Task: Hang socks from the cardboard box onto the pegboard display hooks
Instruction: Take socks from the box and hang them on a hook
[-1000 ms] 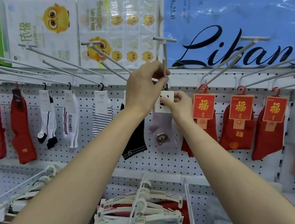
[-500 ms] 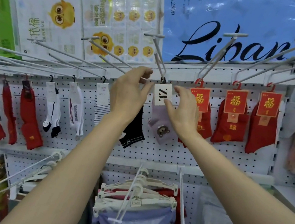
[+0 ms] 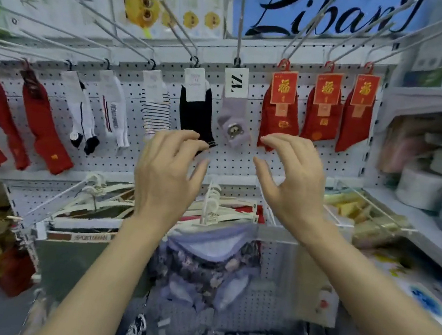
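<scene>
Hanging from its hook on the pegboard, the lilac sock w/ a bear patch and a white "ZV" card sits between a black sock on its left and 3 red socks w/ red-and-gold cards on its right. I count 1 striped sock left of the black one, then 2 white pairs, then at least 3 more red socks toward the left edge.

I see both hands below the lilac sock, apart from it. Left hand has fingers loosely curled, holding nothing, its fingertips overlapping the toe of the black sock in my view; can't tell if they touch. Right hand is likewise relaxed and empty, thumb spread from the fingers.

Lower down hangs a bunch of cream hangers w/ purple floral fabric under them. Shelves w/ packaged goods stand at the right. Tissue packs w/ yellow owl faces and a blue "Libang" sign sit along the top.
</scene>
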A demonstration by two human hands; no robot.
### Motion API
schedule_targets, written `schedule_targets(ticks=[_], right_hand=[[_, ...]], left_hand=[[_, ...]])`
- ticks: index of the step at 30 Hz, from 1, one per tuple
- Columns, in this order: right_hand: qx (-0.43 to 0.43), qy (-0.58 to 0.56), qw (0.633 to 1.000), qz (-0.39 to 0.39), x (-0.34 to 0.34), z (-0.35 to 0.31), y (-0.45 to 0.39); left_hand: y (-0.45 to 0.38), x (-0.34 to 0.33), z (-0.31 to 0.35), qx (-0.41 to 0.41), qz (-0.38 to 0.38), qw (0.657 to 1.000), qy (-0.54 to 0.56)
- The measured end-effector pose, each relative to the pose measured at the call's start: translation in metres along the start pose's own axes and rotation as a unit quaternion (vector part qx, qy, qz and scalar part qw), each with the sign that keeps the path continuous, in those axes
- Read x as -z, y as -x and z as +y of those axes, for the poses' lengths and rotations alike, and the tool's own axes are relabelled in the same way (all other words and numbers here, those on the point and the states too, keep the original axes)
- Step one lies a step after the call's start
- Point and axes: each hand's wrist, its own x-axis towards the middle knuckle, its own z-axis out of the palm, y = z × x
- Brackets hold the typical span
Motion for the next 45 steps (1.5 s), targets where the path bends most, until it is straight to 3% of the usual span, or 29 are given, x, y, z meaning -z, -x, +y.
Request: schedule_targets(ticks=[7,12,21,31,41,45], right_hand=[[-0.033,0.083,0.992,-0.086,0.062,-0.062,0.122],[-0.097,0.112,0.974,-0.172,0.1,-0.099,0.21],[-0.221,0.173,0.923,-0.263,0.185,-0.121,0.346],[-0.354,0.284,0.829,-0.327,0.326,-0.1,0.463],[-0.472,0.324,0.742,-0.348,0.474,-0.047,0.522],[-0.514,0.342,0.711,-0.336,0.505,-0.005,0.525]], left_hand=[[0.121,0.054,0.018,-0.028,-0.134,0.99,0.038],[0.191,0.072,0.046,-0.03,-0.187,0.977,0.097],[0.307,0.066,0.134,-0.014,-0.332,0.924,0.189],[0.381,0.042,0.296,-0.052,-0.495,0.818,0.287],[0.404,0.006,0.489,-0.105,-0.54,0.752,0.362],[0.396,-0.023,0.545,-0.118,-0.534,0.743,0.386]])
